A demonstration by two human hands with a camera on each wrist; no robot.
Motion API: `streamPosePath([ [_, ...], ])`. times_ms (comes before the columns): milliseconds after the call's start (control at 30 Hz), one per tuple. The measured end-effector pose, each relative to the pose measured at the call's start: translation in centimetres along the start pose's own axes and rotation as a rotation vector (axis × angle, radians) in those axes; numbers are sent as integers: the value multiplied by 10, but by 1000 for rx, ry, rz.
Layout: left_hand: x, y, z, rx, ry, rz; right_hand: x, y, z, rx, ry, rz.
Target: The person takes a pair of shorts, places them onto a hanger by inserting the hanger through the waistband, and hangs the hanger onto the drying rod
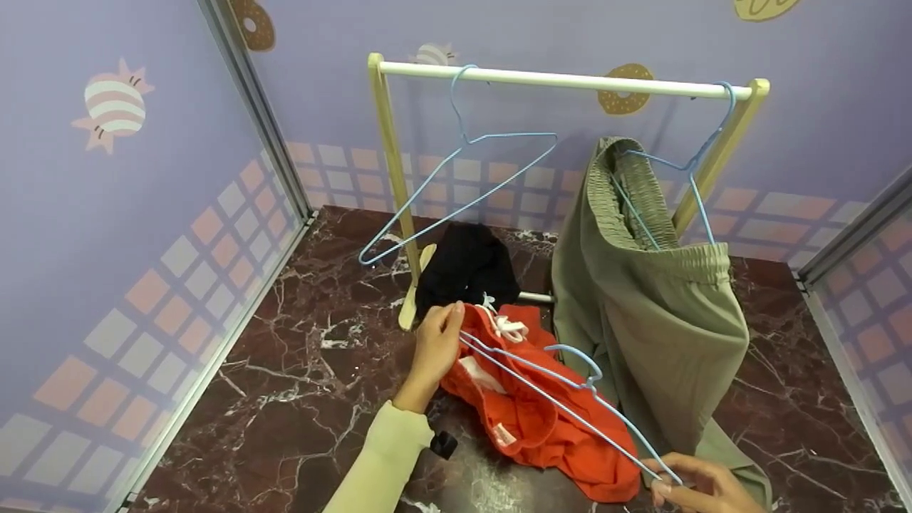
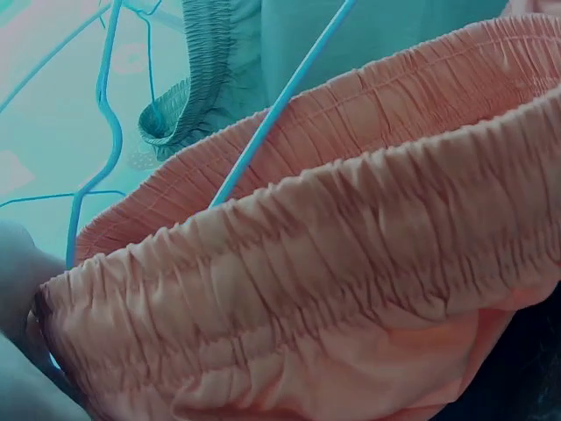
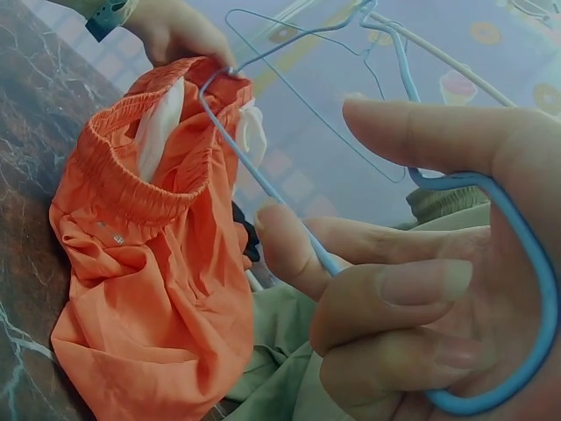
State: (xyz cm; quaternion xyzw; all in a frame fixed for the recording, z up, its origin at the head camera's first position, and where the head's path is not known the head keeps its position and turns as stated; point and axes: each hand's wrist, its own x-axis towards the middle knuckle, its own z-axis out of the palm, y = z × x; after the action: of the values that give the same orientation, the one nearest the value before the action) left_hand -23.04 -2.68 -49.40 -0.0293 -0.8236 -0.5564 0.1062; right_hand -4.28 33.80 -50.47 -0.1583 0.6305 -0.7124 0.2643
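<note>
My left hand (image 1: pixel 436 342) pinches the waistband of the orange pants (image 1: pixel 591 449) together with one end of a blue wire hanger (image 1: pixel 590 383). In the left wrist view the hanger's wire (image 2: pixel 263 132) dips inside the gathered waistband (image 2: pixel 289 254), and part of the hand (image 2: pixel 26 307) shows at the edge. A white drawstring (image 1: pixel 511 328) is tied at the pants' waist. At lower right my right hand (image 1: pixel 705 484) holds the hanger's other end. The right wrist view shows its fingers (image 3: pixel 394 285) curled round the wire, outside the pants. The pants lie bunched, waist open.
A clothes rack (image 1: pixel 563 77) stands at the back. Green pants (image 1: pixel 662 320) hang on its right on a blue hanger, their legs reaching the dark marble-patterned surface (image 1: pixel 285 370). A bare blue hanger (image 1: pixel 509 134) hangs at left. Black cloth (image 1: pixel 470 263) lies at the rack's left foot.
</note>
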Motion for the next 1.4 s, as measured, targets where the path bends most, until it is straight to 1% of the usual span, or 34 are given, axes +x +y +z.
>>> streamPosePath([
  [133, -3, 1, 2, 71, 19, 108, 2, -2, 4, -73, 56, 71],
  [200, -5, 2, 3, 107, 23, 151, 4, -4, 6, -113, 90, 111],
  [267, -6, 4, 3, 144, 19, 187, 6, -5, 7, -127, 106, 143],
  [367, -8, 7, 5, 200, 24, 251, 8, -6, 9, -123, 110, 149],
  [500, -10, 10, 7, 238, 15, 315, 10, -6, 10, -118, 96, 119],
  [600, -12, 10, 8, 258, 5, 347, 12, -6, 11, -110, 90, 105],
  [767, -14, 10, 10, 302, 16, 404, 14, -6, 12, -126, 89, 94],
  [933, -15, 12, 10, 311, 12, 433, 15, -7, 13, -120, 87, 83],
  [1100, -17, 14, 12, 322, 2, 471, 17, -7, 15, -120, 69, 25],
  [1200, -19, 16, 13, 320, -1, 504, 18, -7, 16, -98, 56, 12],
  [1267, -20, 18, 14, 310, -10, 526, 19, -7, 17, -82, 50, 18],
  [1400, -24, 22, 15, 280, -35, 548, 20, -8, 18, -90, 47, 21],
])
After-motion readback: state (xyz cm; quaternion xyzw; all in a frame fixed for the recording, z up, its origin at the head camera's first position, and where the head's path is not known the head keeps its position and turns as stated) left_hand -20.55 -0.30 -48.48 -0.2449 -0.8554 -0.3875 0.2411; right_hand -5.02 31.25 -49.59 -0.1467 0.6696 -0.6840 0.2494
